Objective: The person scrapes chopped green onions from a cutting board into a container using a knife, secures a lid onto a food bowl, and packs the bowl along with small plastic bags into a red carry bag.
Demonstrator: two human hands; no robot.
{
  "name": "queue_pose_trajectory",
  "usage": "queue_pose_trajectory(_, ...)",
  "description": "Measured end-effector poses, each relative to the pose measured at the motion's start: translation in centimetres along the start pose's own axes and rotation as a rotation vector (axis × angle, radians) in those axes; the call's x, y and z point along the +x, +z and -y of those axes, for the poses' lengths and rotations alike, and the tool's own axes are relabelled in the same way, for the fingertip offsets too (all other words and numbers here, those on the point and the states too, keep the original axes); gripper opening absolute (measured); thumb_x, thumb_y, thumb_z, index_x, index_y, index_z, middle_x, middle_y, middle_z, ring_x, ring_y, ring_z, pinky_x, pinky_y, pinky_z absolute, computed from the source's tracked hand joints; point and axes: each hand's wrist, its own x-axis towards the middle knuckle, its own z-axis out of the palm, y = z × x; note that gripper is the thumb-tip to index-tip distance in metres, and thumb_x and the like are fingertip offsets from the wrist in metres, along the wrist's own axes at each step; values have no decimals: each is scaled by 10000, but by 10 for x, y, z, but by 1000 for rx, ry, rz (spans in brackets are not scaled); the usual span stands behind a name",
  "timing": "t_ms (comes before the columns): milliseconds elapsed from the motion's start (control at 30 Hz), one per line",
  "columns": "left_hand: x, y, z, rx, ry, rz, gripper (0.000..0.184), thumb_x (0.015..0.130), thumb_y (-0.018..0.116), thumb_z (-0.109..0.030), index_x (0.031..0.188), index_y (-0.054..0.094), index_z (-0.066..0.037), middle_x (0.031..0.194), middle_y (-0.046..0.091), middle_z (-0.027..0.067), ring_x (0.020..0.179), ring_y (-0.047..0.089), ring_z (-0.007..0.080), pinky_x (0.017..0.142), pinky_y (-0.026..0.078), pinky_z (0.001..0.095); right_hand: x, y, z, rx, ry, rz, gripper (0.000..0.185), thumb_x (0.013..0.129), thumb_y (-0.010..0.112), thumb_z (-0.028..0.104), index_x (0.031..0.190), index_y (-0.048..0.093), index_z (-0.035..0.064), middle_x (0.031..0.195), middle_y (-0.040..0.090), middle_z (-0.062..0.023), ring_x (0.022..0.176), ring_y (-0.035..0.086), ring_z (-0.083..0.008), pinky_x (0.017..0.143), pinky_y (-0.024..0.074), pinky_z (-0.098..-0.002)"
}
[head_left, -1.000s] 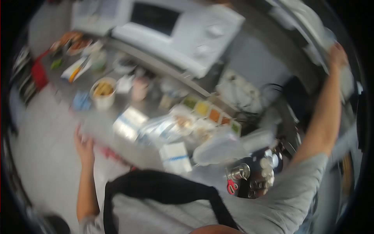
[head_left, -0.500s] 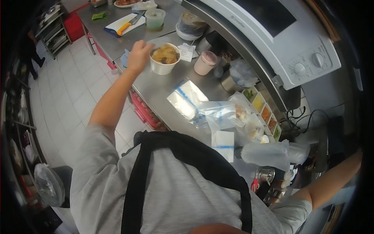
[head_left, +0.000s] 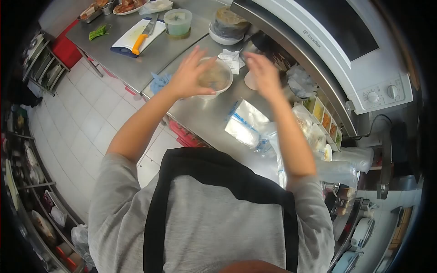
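Observation:
A white bowl of food (head_left: 222,89) stands on the steel counter, and a clear lid (head_left: 215,75) appears to lie over its top. My left hand (head_left: 187,75) is at the bowl's left side, fingers spread, with the thumb by the near rim; firm contact cannot be made out. To the right of the bowl, my right hand (head_left: 265,75) is raised with fingers extended, somewhat blurred, and seems to hold nothing. Partly hidden behind it is a pink-lidded jar (head_left: 250,81). A paper receipt (head_left: 231,60) lies just beyond the bowl.
Farther left are a cutting board (head_left: 126,40) with an orange-handled knife (head_left: 141,42) and a plastic tub (head_left: 178,22). A blue cloth (head_left: 160,83) lies at the counter edge. Plastic packets (head_left: 246,123) lie nearer me. A microwave (head_left: 364,54) stands above topping trays (head_left: 326,120).
My right hand has come from the far right to beside the bowl. A clear lid now appears over the bowl, and my left hand has spread its fingers there. The view has shifted.

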Motion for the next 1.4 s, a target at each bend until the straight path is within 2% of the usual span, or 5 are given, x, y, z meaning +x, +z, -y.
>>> queue_pose_trajectory(167,16,32,19,157,-138,244,1135,571,699,-694,1442,269,-107,1515,168,158,1407,122,338,1093,172,547,-4,117,-62,-181,47,-53,407,919,461,221,1277,495,30,1326,483,-175,1229,451,-352,1027,364,-388)
queue_pose_trajectory(667,21,53,39,15,-158,298,1209,564,676,-725,1424,245,6,1503,181,187,1393,174,328,1125,179,430,-4,125,-57,-409,179,121,522,932,427,344,1352,408,35,1390,420,-153,1264,421,-311,1022,356,-396)
queue_pose_trajectory(867,29,62,68,-573,-427,64,583,831,639,-340,1285,492,-7,1276,513,205,1135,543,298,938,443,363,22,110,-62,-112,421,167,363,904,491,296,1219,569,133,1222,556,-185,1072,567,-329,882,457,-393)
queue_pose_trajectory(967,26,81,78,-383,-501,-178,283,865,593,-154,1106,623,-10,1032,648,166,878,650,256,778,513,335,33,115,-66,30,408,130,270,889,523,238,1124,623,154,1144,592,-182,1022,590,-320,850,466,-375)
queue_pose_trajectory(1400,39,76,65,-204,-458,-117,151,839,545,-64,943,652,-36,913,641,178,820,615,352,744,484,412,34,126,-73,-37,204,104,204,906,492,213,992,616,76,992,600,-129,908,581,-330,791,458,-396)
